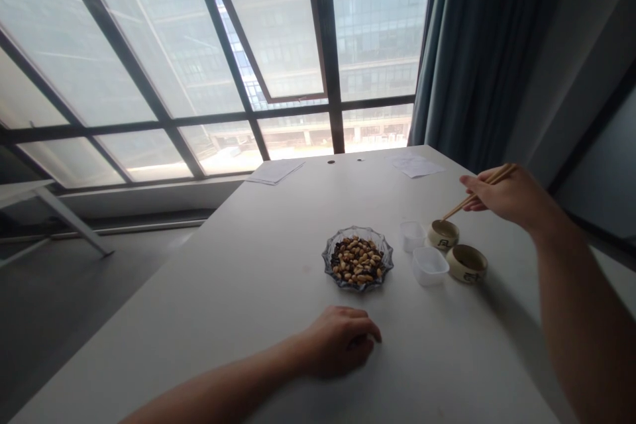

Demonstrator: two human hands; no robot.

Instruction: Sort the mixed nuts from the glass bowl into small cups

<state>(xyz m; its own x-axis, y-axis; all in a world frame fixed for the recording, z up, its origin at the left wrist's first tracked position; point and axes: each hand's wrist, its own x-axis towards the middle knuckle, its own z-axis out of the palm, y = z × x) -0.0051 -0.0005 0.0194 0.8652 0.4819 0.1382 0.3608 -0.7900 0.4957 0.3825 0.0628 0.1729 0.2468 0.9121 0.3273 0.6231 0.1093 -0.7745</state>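
White table is lying under the left hand, which is resting curled but partly open. Just past it, a glass bowl is holding nuts. Farther off, the right hand is gripping chopsticks, pointing at a small pot.

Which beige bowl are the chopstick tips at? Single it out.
The far beige bowl: the tips of the chopsticks are at its rim, while the near beige bowl sits apart from them.
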